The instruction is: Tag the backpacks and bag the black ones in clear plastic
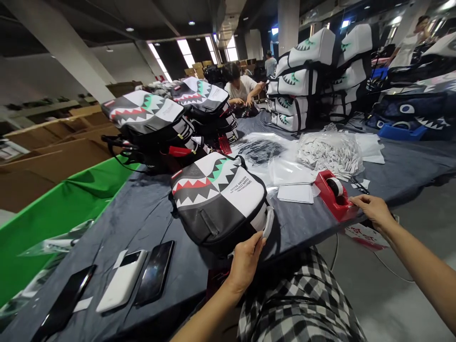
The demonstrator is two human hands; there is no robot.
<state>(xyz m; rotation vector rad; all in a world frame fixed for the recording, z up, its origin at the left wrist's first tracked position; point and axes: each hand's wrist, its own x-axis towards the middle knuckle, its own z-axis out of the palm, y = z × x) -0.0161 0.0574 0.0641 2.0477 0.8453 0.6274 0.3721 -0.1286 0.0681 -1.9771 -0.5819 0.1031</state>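
Note:
A backpack [213,199] with black, white and grey panels and a jagged red and green tooth pattern lies on the cloth-covered table in front of me. My left hand [245,259] is closed at its near right side, thumb and fingers pinching a pale, wrapped-looking handle [269,222]. Farther right, my right hand [374,211] pinches the end of the tape at the front of a red tape dispenser [333,195]. A roll of tape [335,186] sits inside the dispenser. The strip between my fingertips is hard to make out.
Similar bags stand in piles at back left [146,114] and back right [294,90]. A heap of small white packets [329,152], clear plastic bags [260,152] and white cards [295,193] lie mid-table. Phones [155,273] and a white power bank [123,280] lie near left. A co-worker [242,88] sits opposite.

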